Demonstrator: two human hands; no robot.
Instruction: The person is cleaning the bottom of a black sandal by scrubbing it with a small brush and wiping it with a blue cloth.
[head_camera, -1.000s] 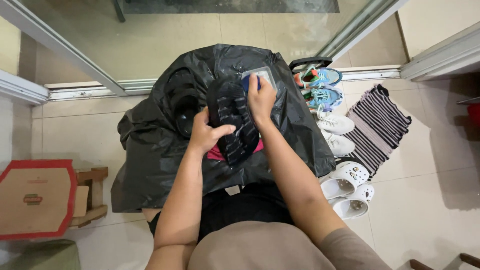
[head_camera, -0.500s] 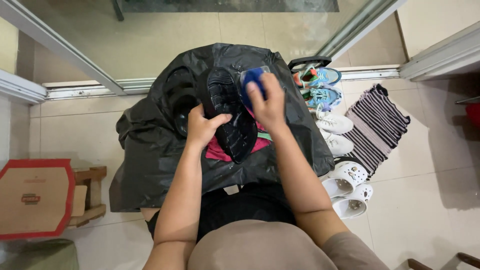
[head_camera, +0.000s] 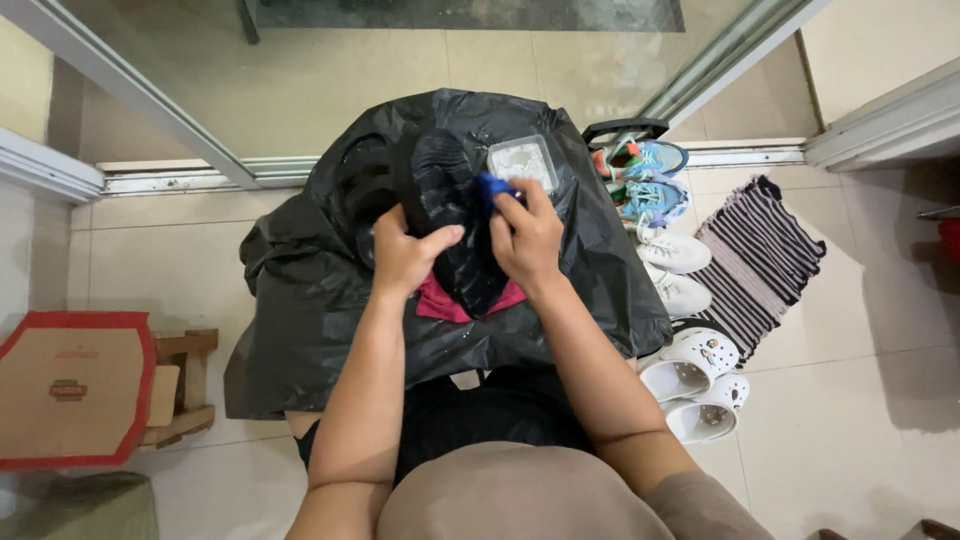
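Both hands clamp a black shoe over the bag — left hand gripping its side, right hand pressing a blue cloth onto it; cleaning looks midway.

Bare floor tiles lie open to the right front; the row of shoes and striped mat crowd the right side of the black bag; a wooden stool (with a cardboard box) blocks the left; the glass door closes off the far side.
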